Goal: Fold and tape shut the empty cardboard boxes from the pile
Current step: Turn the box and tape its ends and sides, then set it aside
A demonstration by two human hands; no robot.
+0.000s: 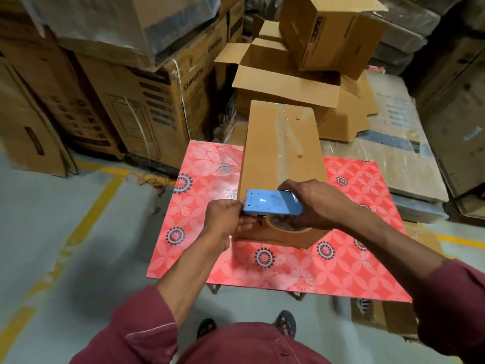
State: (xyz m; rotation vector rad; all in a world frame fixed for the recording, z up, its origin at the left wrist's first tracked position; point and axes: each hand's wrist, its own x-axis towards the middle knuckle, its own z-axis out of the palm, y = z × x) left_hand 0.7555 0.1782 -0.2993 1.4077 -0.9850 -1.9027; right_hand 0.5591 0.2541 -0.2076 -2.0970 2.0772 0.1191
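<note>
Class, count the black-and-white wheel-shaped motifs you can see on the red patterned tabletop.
8 visible on the red tabletop: four left of the taped box, at the far edge, mid-left, behind the left hand and lower left; two in front; two right. The box and arms may hide more.

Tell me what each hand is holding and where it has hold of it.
The right hand grips the blue tape dispenser around its right end. The left hand pinches at its left end, apparently the tape's edge; exactly what cannot be told.
</note>
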